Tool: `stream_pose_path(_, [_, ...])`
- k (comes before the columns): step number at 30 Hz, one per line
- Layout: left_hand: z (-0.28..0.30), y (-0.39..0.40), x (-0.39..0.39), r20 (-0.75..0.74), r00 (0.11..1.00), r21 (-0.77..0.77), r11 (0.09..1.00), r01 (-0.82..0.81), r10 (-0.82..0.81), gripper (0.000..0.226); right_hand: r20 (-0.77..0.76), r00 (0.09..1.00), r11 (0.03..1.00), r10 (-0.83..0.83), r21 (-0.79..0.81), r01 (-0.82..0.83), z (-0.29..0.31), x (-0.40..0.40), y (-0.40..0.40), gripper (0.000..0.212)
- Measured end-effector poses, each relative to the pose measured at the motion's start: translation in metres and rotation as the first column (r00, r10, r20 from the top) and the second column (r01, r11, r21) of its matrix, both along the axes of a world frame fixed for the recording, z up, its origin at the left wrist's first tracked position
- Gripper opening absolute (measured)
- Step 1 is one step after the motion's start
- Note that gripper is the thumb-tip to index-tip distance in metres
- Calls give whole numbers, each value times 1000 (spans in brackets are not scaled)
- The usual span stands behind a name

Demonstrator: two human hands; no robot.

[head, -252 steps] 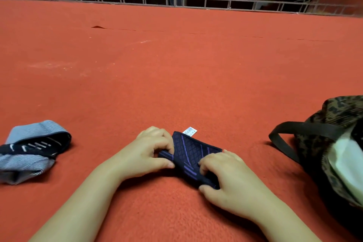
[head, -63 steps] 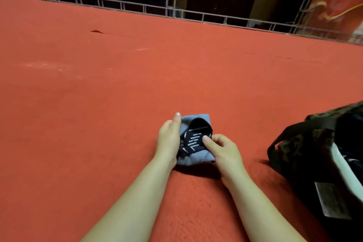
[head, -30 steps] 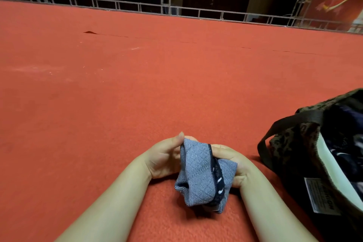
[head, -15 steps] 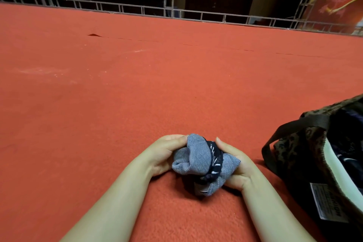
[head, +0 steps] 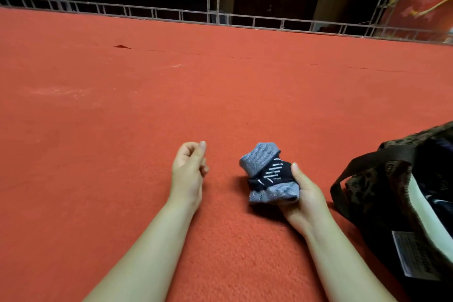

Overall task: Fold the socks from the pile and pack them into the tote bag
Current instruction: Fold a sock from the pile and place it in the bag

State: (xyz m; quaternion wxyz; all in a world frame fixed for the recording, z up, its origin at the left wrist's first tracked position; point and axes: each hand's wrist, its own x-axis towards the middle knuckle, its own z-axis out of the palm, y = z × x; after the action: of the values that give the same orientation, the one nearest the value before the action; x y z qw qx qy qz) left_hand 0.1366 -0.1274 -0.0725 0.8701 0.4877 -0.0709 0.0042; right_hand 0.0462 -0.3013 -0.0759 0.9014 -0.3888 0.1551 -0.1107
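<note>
A folded bundle of grey striped socks (head: 267, 174) with a black band and white marks sits in my right hand (head: 304, 193), which grips it from the right and below, just above the red carpet. My left hand (head: 188, 169) rests on the carpet to the left of the bundle, apart from it, fingers loosely curled and holding nothing. The tote bag (head: 372, 186), dark with a brown pattern and a black strap, stands open at the right edge, with dark fabric showing inside it.
Red carpet (head: 196, 93) stretches ahead and to the left. A grey metal truss rail (head: 220, 17) runs along its far edge. A white label (head: 411, 257) hangs inside the bag's pale lining.
My left hand has let go of the sock bundle and moved left onto the carpet. My right hand alone holds the bundle, now shifted right toward the bag.
</note>
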Motion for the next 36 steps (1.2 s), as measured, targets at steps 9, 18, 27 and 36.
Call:
stream_pose_path(9, [-4, -15, -28, 110, 946, 419, 878, 233, -304, 27, 120, 977, 969, 174, -198, -148, 6, -10, 18, 41])
stream_pose_path(18, [1, -20, -34, 115, 940, 378, 889, 258, -322, 21, 77, 976, 970, 205, -149, -192, 8, -12, 17, 50])
stream_pose_path(27, [15, -14, -25, -154, 954, -101, 964, 245, -259, 28, 70, 986, 986, 154, -72, -149, 6, -8, 5, 80])
stream_pose_path(36, [9, 9, -11, -66, 845, 304, 796, 524, -531, 24, 105, 986, 991, 133, -25, -131, 14, -16, 3, 33])
